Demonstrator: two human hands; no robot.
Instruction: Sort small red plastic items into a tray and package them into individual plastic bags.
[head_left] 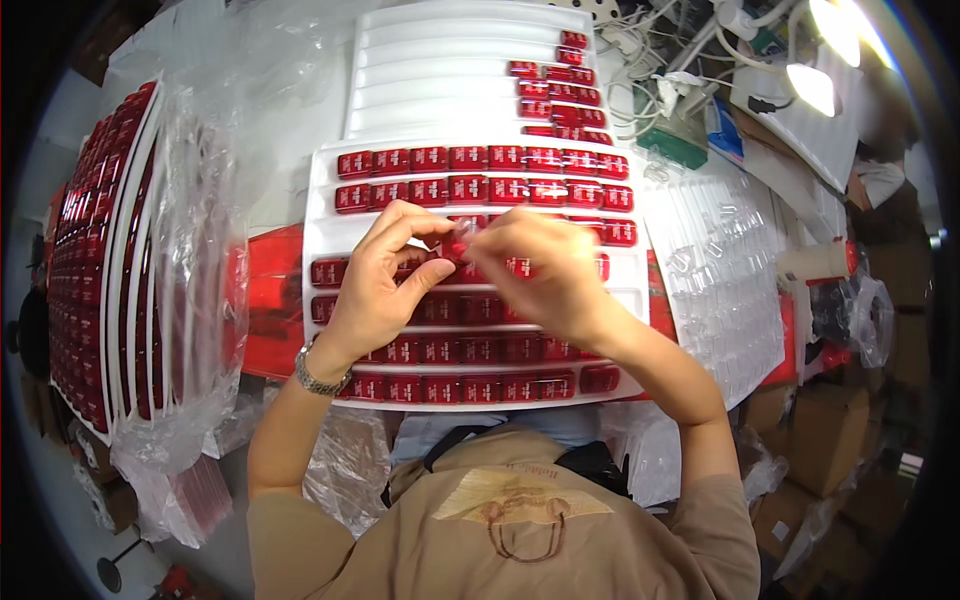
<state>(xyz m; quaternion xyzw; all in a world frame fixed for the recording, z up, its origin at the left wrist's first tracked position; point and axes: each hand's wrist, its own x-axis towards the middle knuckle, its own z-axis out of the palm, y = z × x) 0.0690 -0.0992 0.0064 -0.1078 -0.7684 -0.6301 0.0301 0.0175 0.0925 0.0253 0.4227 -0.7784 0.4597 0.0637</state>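
Observation:
A white ribbed tray point(325, 225) lies in front of me, with rows of small glossy red rectangular containers point(429, 192) in its channels. Above the tray, my left hand point(385, 270) pinches one small red container point(455, 247) between thumb and fingers. My right hand point(545, 265) is at the other side of that container, its fingers bent and blurred by motion. Something clear and thin shows at the top of the held piece, too small to name. Both hands partly hide the middle rows.
Beyond stands a second white tray point(440, 70), with red containers at its right end. Upright trays of red containers in plastic film point(200, 250) are stacked at left. A clear plastic tray of small clear parts point(715, 260) lies at right, below cables and lamps point(812, 88).

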